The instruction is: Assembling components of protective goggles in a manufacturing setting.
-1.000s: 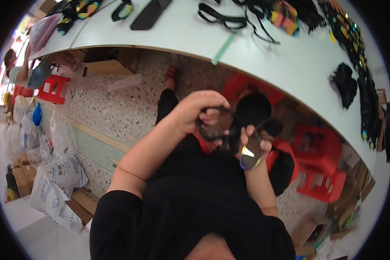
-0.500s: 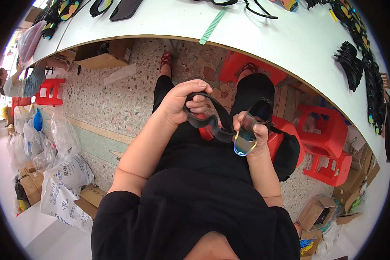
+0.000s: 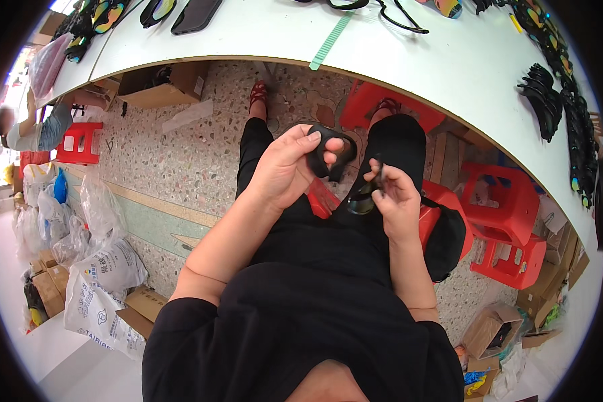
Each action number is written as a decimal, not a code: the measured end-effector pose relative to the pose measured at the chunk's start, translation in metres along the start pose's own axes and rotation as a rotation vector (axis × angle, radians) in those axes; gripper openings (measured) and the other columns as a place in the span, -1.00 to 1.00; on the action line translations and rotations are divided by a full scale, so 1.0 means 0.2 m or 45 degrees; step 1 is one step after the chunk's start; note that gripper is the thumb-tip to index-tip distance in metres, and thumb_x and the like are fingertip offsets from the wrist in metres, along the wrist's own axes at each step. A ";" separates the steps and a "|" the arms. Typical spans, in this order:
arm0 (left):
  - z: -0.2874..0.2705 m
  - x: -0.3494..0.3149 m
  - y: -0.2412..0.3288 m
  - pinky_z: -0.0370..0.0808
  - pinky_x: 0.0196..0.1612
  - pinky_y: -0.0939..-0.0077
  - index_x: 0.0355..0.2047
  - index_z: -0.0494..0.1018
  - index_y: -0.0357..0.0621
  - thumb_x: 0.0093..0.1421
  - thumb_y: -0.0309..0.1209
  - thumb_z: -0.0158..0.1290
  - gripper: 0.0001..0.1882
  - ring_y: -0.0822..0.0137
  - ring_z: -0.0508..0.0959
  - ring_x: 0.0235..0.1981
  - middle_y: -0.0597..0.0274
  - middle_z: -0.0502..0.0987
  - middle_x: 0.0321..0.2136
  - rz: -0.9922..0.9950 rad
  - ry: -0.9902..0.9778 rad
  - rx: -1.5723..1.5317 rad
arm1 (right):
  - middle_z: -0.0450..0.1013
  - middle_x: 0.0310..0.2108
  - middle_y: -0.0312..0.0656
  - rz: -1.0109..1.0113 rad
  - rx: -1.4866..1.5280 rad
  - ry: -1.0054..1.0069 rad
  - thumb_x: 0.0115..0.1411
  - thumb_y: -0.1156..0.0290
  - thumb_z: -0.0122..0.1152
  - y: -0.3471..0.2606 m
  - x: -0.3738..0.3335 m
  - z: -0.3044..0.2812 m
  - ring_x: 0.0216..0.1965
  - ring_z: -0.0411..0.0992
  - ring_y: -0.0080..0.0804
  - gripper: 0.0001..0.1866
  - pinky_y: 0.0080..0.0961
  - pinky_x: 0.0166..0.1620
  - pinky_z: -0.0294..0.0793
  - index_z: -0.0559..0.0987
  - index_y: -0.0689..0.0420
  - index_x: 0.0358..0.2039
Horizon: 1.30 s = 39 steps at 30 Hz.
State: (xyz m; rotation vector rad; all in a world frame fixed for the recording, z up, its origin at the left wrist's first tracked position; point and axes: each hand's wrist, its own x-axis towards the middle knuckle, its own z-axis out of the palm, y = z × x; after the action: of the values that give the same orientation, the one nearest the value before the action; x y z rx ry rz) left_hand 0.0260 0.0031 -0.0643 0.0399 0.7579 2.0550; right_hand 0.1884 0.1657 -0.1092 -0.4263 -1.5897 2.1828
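Above my lap, my left hand (image 3: 283, 166) is closed on a black goggle frame (image 3: 320, 163), with fingertips poking through its opening. To its right, my right hand (image 3: 400, 201) pinches a dark, glossy goggle lens (image 3: 361, 204) between thumb and fingers. The lens is turned nearly edge-on, so much of its face is hidden. A small gap separates frame and lens.
A white table (image 3: 248, 33) curves ahead, bearing a phone (image 3: 195, 15), green tape (image 3: 330, 43) and a stack of black frames (image 3: 541, 100). Red stools (image 3: 499, 201) stand right. Plastic bags (image 3: 104, 281) lie left, near another person (image 3: 43, 127).
My left hand has turned the frame, so it now looks narrower and sits slightly higher. My right hand has tilted the lens from face-on to nearly edge-on.
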 end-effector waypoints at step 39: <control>0.06 -0.01 -0.14 0.47 -0.13 0.62 -0.22 0.44 -0.22 0.30 -0.50 0.09 -0.91 0.55 0.50 -0.28 0.31 0.52 -0.34 0.139 0.220 0.299 | 0.48 -0.25 -0.08 -0.622 -0.968 0.146 -0.16 0.63 0.35 -0.05 0.02 0.13 -0.29 0.48 -0.28 -0.56 -0.48 -0.21 0.52 0.55 0.25 -0.16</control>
State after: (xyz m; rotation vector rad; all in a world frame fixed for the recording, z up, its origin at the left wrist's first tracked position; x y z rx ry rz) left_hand 0.0519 0.0181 -0.0682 0.0372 1.1239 2.0805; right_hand 0.1739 0.1482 -0.0915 -0.3127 -2.1412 1.1358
